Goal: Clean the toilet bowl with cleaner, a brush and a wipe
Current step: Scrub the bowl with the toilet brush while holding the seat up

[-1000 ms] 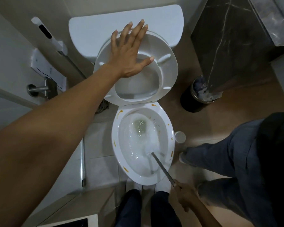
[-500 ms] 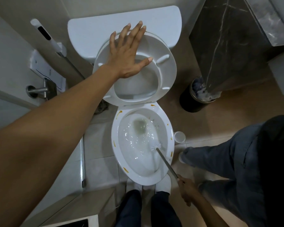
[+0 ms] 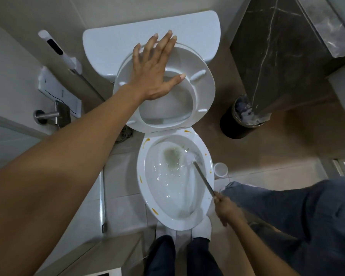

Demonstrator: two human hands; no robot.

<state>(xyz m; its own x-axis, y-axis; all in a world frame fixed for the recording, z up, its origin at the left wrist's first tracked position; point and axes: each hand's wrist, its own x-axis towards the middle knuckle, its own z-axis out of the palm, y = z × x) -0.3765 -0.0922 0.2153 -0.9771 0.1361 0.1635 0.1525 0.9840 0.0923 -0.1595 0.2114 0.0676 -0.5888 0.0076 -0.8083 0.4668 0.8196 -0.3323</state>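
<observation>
Right hand [image 3: 228, 209] grips the toilet brush [image 3: 202, 176] handle; left hand [image 3: 154, 70], fingers flat, steadies the raised seat [image 3: 202, 90]. Scrubbing step; next, probably the stained rim [image 3: 142, 183].

No legible text, brand, number or sign found in the head view. A white sheet [image 3: 59, 92] fixed to the left wall, just above the metal holder [image 3: 54, 115], carries a dark curved line and faint small marks, too small to read. The white wall-mounted unit [image 3: 56, 47] near the cistern's left corner shows a dark window with no readable characters. The cistern lid [image 3: 116, 42], the raised seat [image 3: 203, 86] and the dark bin [image 3: 231, 126] bear no visible markings.
</observation>
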